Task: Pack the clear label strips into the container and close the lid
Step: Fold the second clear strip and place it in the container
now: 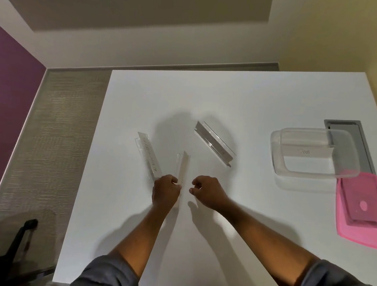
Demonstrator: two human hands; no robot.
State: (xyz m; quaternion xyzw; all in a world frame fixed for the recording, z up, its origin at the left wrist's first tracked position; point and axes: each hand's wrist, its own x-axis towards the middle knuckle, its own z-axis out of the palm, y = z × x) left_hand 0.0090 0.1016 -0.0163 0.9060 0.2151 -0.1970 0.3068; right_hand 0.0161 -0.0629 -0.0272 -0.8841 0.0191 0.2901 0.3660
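Three clear label strips lie on the white table [232, 101]. The middle strip [183, 165] points away from me, and my left hand [166, 192] is closed on its near end. A printed strip [148, 156] lies just left of that hand. The third strip [215, 143] rests diagonally farther back to the right. My right hand [206, 192] hovers just right of the middle strip with fingers curled and nothing in it. The clear container [277, 155] stands open at the right, its pink lid [344, 227] lying beside it nearer to me.
A grey cable tray [360, 144] is set into the table behind the container. The table's left edge drops to a carpeted floor, where a black office chair [14, 241] stands at the lower left.
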